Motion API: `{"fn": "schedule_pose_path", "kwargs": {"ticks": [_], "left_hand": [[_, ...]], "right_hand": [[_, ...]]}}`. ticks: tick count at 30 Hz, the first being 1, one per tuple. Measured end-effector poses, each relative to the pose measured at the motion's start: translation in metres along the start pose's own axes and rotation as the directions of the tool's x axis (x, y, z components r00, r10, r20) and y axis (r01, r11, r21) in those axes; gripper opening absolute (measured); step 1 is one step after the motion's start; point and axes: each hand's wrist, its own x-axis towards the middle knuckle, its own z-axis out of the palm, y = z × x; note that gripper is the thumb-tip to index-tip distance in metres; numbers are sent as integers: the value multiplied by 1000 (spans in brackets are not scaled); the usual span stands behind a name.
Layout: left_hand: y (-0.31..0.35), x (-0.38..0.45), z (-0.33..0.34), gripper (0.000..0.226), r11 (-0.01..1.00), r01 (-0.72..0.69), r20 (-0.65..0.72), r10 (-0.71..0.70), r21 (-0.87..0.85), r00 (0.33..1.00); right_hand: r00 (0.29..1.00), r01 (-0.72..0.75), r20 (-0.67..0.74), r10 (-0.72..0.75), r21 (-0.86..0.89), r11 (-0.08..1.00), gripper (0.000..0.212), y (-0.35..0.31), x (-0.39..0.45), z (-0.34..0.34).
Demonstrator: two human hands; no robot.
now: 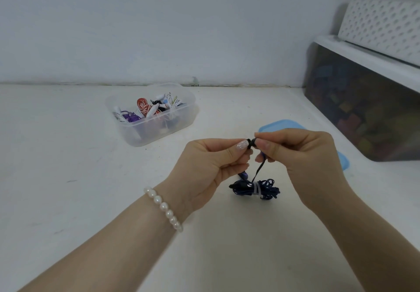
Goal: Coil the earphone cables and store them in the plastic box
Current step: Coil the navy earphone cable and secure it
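Note:
A dark blue earphone cable (261, 188) hangs as a bundle below my hands, bound by a white tie. My left hand (211, 166) and my right hand (293, 155) meet above it, and both pinch the black earbud (250, 144) at the cable's upper end. A second earbud pokes out under my left hand. The clear plastic box (177, 119) stands open further back on the left and holds several coiled earphones in orange, purple and white.
The box's blue lid (279, 125) lies flat behind my right hand. A large dark storage bin (363, 110) with a white perforated basket (384, 23) on top fills the right side. A white wall closes the back of the white table (68, 178).

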Motion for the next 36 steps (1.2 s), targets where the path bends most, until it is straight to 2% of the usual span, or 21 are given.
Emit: {"fn": "schedule_pose_path", "kwargs": {"ticks": [2, 12, 18, 24, 27, 31, 34, 36], "left_hand": [[-1, 0, 1, 11, 1000, -14, -1, 14, 12, 1000], [-2, -3, 5, 14, 998, -57, 2, 57, 21, 998], [-9, -2, 10, 14, 996, -83, -66, 81, -26, 995], [-13, 0, 12, 15, 991, -135, -119, 133, -9, 984], [-14, 0, 14, 15, 991, -130, -112, 126, -30, 986], [-14, 0, 15, 17, 989, -118, -94, 109, -90, 990], [-13, -1, 15, 18, 989, -114, -85, 107, -90, 991], [-11, -2, 14, 19, 991, -110, -73, 104, -82, 992]], "right_hand": [[1000, 8, -5, -8, -22, 1000, 18, 0, 0, 0], [998, 32, -54, -35, -60, 998, 19, 6, 1, 4], [989, 61, -129, -69, -67, 996, 23, 10, -3, 14], [966, 127, -196, -169, -212, 969, 27, 17, -3, 21], [922, 234, -223, -316, -328, 915, 14, 23, -3, 22], [817, 396, -199, -542, -490, 776, 7, 32, 0, 22], [757, 463, -176, -630, -536, 706, 11, 34, 0, 23], [748, 489, -159, -645, -525, 696, 11, 34, 0, 23]]}}
